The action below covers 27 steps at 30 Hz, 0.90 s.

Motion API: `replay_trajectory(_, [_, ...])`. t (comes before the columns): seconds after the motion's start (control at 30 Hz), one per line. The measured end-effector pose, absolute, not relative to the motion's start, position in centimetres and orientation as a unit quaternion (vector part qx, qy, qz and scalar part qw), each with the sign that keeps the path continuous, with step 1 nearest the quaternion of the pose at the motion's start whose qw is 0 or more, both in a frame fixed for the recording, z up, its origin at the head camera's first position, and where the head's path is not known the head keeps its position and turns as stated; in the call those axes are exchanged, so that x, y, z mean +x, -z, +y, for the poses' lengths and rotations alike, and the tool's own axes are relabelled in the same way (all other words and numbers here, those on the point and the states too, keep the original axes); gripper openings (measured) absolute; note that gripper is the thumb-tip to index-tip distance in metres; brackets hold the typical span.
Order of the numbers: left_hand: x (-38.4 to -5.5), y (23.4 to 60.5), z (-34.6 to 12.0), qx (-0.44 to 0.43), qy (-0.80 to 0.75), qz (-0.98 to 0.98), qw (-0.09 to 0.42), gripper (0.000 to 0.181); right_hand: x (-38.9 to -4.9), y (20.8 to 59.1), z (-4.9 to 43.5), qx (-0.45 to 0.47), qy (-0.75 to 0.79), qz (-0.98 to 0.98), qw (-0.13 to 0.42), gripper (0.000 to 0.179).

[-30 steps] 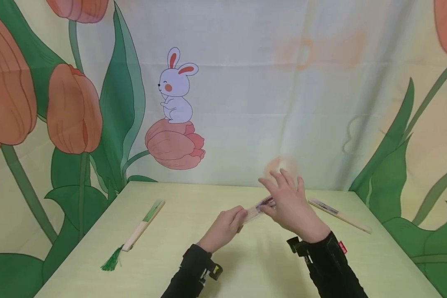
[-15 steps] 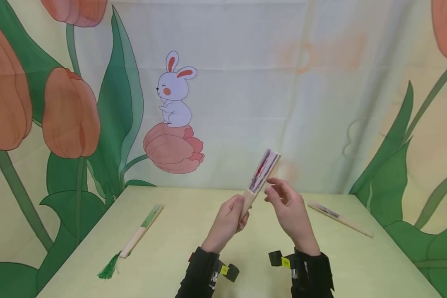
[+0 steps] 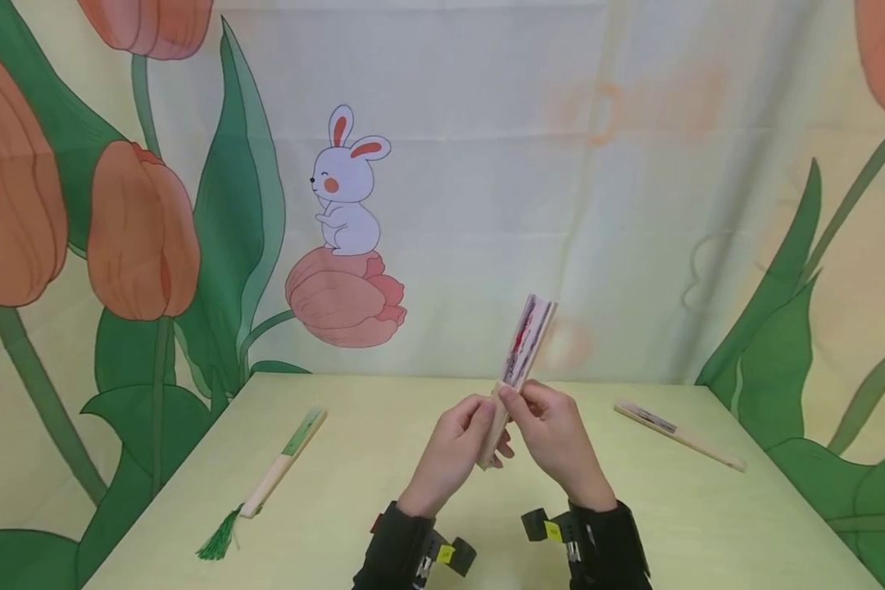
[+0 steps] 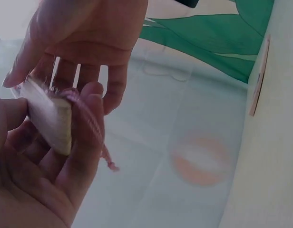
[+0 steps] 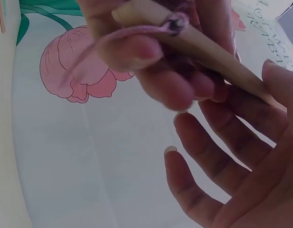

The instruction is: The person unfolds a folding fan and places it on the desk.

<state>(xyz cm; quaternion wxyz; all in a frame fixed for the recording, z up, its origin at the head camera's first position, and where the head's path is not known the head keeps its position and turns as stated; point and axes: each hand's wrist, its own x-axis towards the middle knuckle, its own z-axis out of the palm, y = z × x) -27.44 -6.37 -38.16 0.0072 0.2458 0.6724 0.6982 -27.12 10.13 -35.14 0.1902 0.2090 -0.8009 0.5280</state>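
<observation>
A folded fan [image 3: 528,336] is held up over the table, its wooden end low and its purple, white and red printed part pointing up. My left hand [image 3: 446,451] grips the wooden lower end, fingers curled behind it. Just above that, my right hand [image 3: 560,438] pinches the fan between thumb and index finger, with its other fingers loosely spread in the right wrist view. A pink cord [image 4: 92,118] hangs from the fan's end, knotted at the wood, in the left wrist view. Parts of the wooden end are hidden by the fingers.
On the pale table [image 3: 383,492], a folded fan with a green tassel [image 3: 219,534] lies at the left. Another folded fan [image 3: 678,438] lies at the right. Behind the table hangs a cloth backdrop [image 3: 479,205] printed with tulips and a rabbit.
The fan has been raised from low and slanting to nearly upright. My right hand came away from its upper part, then moved in to pinch it beside my left hand.
</observation>
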Motion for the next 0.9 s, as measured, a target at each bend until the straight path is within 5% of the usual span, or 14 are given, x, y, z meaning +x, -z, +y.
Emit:
replay_trajectory(0.5, [-26.9, 37.4, -8.3, 0.245, -0.719, 0.648, 0.047, 0.039, -27.1, 34.9, 10.2, 0.250, -0.624, -0.737, 0.067, 0.032])
replay_trajectory(0.9, [-27.1, 37.5, -7.9, 0.262, -0.740, 0.618, 0.046, 0.041, -26.9, 34.9, 10.4, 0.210, -0.631, -0.741, 0.091, 0.033])
